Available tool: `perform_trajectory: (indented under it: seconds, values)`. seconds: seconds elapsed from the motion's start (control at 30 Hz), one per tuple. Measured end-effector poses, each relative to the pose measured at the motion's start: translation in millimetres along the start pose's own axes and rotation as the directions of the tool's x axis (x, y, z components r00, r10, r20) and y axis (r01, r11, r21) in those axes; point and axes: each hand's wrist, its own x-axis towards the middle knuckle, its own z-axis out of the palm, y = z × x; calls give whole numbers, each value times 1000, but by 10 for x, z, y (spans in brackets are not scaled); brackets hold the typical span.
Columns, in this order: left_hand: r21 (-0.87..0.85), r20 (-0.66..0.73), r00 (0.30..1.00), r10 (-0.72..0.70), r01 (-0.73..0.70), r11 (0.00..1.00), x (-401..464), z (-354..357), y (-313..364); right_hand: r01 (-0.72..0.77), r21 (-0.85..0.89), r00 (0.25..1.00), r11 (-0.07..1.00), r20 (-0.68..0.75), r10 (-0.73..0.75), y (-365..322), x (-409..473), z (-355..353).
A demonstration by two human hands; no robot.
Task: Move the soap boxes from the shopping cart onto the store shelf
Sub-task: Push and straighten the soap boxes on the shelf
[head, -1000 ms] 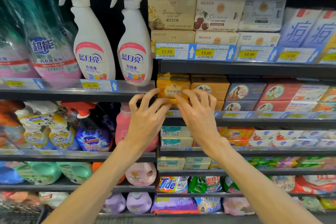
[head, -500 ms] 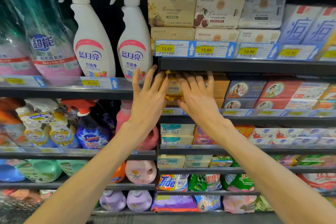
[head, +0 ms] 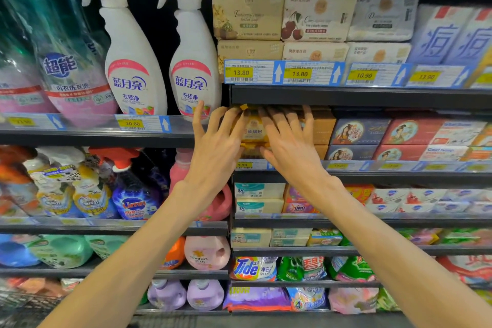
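A yellow soap box (head: 253, 129) sits at the left end of the second shelf (head: 399, 166), stacked on another yellow box (head: 251, 151). My left hand (head: 215, 146) lies flat against its left side, fingers spread. My right hand (head: 290, 144) presses on its right side, fingers also spread and reaching under the shelf above. Neither hand wraps around the box. Most of the box is hidden behind my fingers. A corner of the shopping cart (head: 24, 303) shows blurred at the bottom left.
Orange soap boxes (head: 323, 125) stand right next to the yellow ones, then dark blue (head: 358, 132) and red boxes (head: 407, 133). White spray bottles (head: 194, 61) stand on the left shelf. Beige soap packs (head: 249, 14) fill the shelf above; detergents fill the lower shelves.
A second ago both hands gripped the yellow box at the shelf's front edge. Since then the fingers have spread flat and the box has gone up and deeper onto the stack.
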Motion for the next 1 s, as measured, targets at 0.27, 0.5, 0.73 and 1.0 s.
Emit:
perform_trajectory:
  seconds: [0.27, 0.5, 0.73, 1.0]
  values:
    - [-53, -15, 1000, -20, 20, 998, -83, -82, 99, -33, 120, 995, 992, -90, 44, 201, -250, -78]
    - [-214, -82, 996, 39, -55, 975, -21, -67, 500, -196, 85, 974, 977, -95, 204, 597, -514, -87]
    - [-242, -103, 994, 39, -63, 968, 268, 16, 670, -192, -17, 980, 981, -63, 190, 827, -522, -56]
    - [-211, -95, 995, 31, -51, 976, 348, 151, 671, -185, -10, 979, 983, -91, 183, 877, -494, 37]
